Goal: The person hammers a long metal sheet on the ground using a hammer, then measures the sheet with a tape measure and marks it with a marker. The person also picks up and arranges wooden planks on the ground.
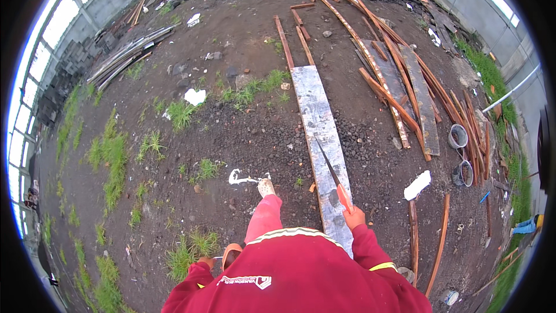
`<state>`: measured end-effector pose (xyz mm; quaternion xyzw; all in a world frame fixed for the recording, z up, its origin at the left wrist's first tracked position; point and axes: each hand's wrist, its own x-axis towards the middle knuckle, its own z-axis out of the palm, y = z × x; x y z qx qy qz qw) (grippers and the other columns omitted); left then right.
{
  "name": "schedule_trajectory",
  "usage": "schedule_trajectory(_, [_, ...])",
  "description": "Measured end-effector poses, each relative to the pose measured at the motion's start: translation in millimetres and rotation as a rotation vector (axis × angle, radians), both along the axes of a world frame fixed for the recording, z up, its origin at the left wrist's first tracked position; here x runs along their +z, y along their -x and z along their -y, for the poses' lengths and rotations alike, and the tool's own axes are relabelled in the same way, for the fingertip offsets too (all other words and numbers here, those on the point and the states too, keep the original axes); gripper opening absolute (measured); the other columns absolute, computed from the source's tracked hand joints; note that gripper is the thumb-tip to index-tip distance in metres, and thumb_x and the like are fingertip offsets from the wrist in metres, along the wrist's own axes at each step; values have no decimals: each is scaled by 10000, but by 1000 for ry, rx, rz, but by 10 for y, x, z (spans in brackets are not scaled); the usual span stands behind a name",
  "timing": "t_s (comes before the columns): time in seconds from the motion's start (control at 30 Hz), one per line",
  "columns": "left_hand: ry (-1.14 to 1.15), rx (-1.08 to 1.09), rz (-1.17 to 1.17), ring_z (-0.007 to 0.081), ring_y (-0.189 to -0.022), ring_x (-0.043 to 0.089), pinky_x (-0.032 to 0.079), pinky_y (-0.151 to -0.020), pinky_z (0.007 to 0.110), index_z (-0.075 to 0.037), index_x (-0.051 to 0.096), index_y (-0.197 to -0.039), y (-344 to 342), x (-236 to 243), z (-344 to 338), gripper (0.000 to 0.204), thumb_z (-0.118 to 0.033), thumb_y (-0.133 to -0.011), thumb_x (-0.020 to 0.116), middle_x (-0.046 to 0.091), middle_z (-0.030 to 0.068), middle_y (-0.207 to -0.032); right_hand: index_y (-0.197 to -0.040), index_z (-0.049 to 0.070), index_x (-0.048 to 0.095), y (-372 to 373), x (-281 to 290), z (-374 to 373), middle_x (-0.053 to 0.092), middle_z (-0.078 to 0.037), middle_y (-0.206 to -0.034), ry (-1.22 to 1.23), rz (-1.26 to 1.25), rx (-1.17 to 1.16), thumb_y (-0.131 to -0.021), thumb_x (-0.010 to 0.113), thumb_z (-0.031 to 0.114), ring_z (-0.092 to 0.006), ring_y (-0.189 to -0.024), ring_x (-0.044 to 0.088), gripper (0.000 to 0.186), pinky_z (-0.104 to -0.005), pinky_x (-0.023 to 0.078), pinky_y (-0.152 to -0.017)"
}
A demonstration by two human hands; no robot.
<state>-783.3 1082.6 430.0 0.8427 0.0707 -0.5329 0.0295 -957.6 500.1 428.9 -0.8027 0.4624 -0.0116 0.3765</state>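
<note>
My right hand (354, 218) is wrapped round the orange handle of a handsaw (330, 165). Its dark, narrow blade points away from me, over a long grey-white panel (315, 101) lying on the ground. Down at my left side, my left hand (207, 262) is closed, with a short pale piece showing beside it; what it holds cannot be made out. Close to that hand is a brown, curved loop-like thing (231, 254), partly hidden by my red top. My left foot (266, 187) stands on the dirt to the left of the panel.
Loose timber strips (405, 75) and boards lie in a pile at the right. Two buckets (457, 135) sit near them. A white object (417, 185) rests right of the panel. Grass tufts (180, 114) and stones dot the ground; more planks (130, 55) lie far left.
</note>
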Motion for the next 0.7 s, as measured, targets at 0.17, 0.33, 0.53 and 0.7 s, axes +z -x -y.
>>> schedule_trajectory(0.17, [21, 166, -16, 337, -1047, 566, 438, -899, 408, -66, 618, -1098, -758, -538, 25, 527, -495, -806, 530, 592, 206, -1112, -851, 27, 650, -1136, -446, 422, 642, -218, -837, -133, -152, -104, -734, 617, 343, -380, -817, 620, 339, -444, 480, -730])
schedule_trajectory(0.33, [96, 137, 29, 344, -1053, 559, 433, -906, 415, -65, 617, -1098, -2694, -651, 516, 547, -514, -804, 516, 586, 210, -1117, -900, 16, 659, -2017, -551, 738, 638, -234, -882, -148, -225, -210, -726, 607, 377, -380, -866, 618, 404, -439, 482, -780])
schedule_trajectory(0.53, [559, 272, 657, 292, -980, 603, 459, -855, 355, -4, 583, -1090, -5533, 162, 1618, 443, -325, -790, 641, 637, 184, -1016, -893, 20, 666, -2933, -413, 1048, 638, -235, -888, -150, -340, -253, -730, 598, 379, -378, -885, 615, 400, -428, 478, -800])
schedule_trajectory(0.7, [574, 188, 728, 284, -961, 610, 465, -835, 350, -10, 583, -1088, -6820, 313, 1996, 431, -313, -789, 649, 634, 179, -1022, -902, 4, 666, -3894, -466, 1337, 636, -238, -905, -25, -499, -73, -740, 576, 394, -377, -901, 611, 431, -426, 474, -821])
